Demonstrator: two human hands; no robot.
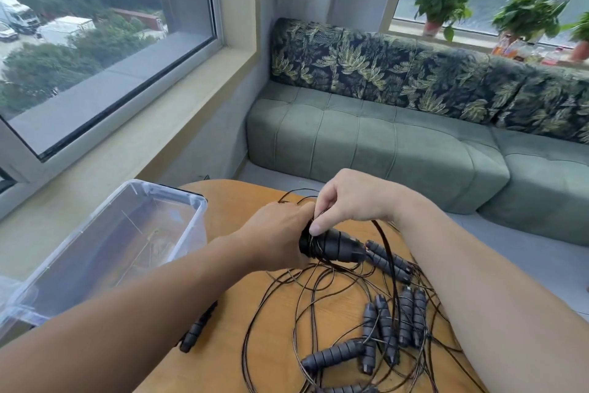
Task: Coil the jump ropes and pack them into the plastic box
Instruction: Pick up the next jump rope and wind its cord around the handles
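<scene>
The left hand [280,230] grips black handles [334,244] above the table [223,345]; the right hand [347,198] pinches thin cord [318,217] at their far end. More ropes [366,313] sprawl nearer, right of the box [191,201].

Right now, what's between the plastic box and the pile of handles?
In the head view, the left forearm crosses there, over one stray handle on the table.

Looks like a home sitting corner high above a street: green tufted sofa [366,144] with leaf-print cushions [398,71] at right, potted plants [443,4] on the upper-right sill, big window [95,26] upper left over trees and parked trucks.
</scene>
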